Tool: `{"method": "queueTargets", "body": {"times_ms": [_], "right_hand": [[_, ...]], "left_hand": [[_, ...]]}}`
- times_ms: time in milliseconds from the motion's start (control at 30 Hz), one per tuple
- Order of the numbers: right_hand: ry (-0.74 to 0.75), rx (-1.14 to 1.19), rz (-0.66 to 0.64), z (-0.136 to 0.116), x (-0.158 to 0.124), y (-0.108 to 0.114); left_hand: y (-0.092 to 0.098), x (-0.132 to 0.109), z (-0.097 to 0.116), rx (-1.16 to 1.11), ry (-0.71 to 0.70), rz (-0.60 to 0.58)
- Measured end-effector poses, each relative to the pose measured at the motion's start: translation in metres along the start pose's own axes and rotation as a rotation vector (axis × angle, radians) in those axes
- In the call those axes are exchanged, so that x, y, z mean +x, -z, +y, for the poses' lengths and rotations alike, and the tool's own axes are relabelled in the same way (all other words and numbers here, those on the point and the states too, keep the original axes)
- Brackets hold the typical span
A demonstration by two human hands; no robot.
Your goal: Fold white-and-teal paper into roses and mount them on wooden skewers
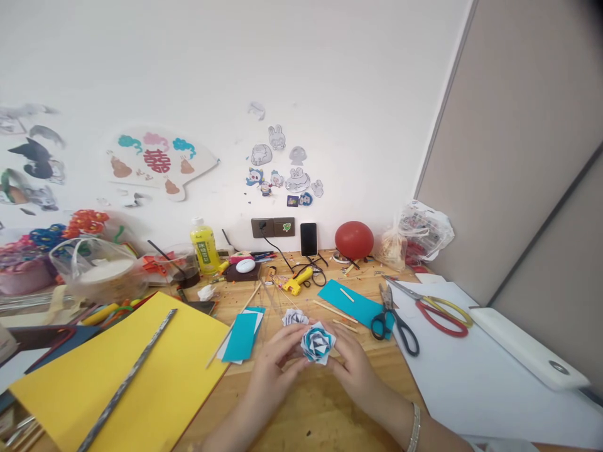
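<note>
Between my two hands is a folded paper flower (318,343) in blue and white, its layered petals facing up toward me. The fingers of my left hand (281,358) close on its left side. My right hand (351,361), with a bracelet at the wrist, grips it from the right. Just beyond the fingers lies a second paper flower (295,317), white and grey, partly hidden. Left of my hands rest blue and white paper strips (241,336) beside a thin wooden stick (221,345).
Black-handled scissors (392,320) lie over blue paper (348,298) on the right, near red-and-yellow-handled scissors (443,314) on white paper (452,370). A yellow glue gun (298,282) with its cord sits behind. Yellow card (155,364) covers the left. A red balloon (354,239) stands at the back.
</note>
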State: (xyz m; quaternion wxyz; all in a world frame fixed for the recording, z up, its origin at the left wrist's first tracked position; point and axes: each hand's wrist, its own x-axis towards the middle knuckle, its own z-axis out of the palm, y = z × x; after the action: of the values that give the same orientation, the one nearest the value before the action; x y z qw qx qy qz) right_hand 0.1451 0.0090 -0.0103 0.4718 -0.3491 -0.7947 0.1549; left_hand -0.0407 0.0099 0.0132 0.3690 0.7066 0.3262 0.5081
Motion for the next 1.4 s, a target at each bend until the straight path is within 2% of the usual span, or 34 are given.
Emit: {"method": "queueTargets", "body": {"times_ms": [267,500,733,933,1200,1400], "right_hand": [[-0.011,-0.054,-0.072,-0.006,0.000,-0.001],[-0.021,-0.098,-0.043,-0.001,0.002,-0.001],[0.010,-0.141,-0.014,-0.009,0.006,-0.003],[0.016,-0.188,-0.003,-0.010,0.004,-0.005],[0.049,-0.144,-0.062,-0.006,0.009,0.007],[-0.029,-0.161,-0.079,-0.003,0.006,0.003]], "left_hand": [[-0.004,-0.004,-0.003,0.115,-0.034,0.041],[-0.003,-0.002,-0.008,0.108,0.008,0.088],[-0.008,-0.005,-0.013,0.124,0.005,0.148],[-0.008,-0.008,-0.011,0.165,-0.019,0.138],[-0.004,-0.002,-0.008,0.140,-0.027,0.075],[-0.002,-0.002,-0.009,0.155,-0.029,0.023]]}}
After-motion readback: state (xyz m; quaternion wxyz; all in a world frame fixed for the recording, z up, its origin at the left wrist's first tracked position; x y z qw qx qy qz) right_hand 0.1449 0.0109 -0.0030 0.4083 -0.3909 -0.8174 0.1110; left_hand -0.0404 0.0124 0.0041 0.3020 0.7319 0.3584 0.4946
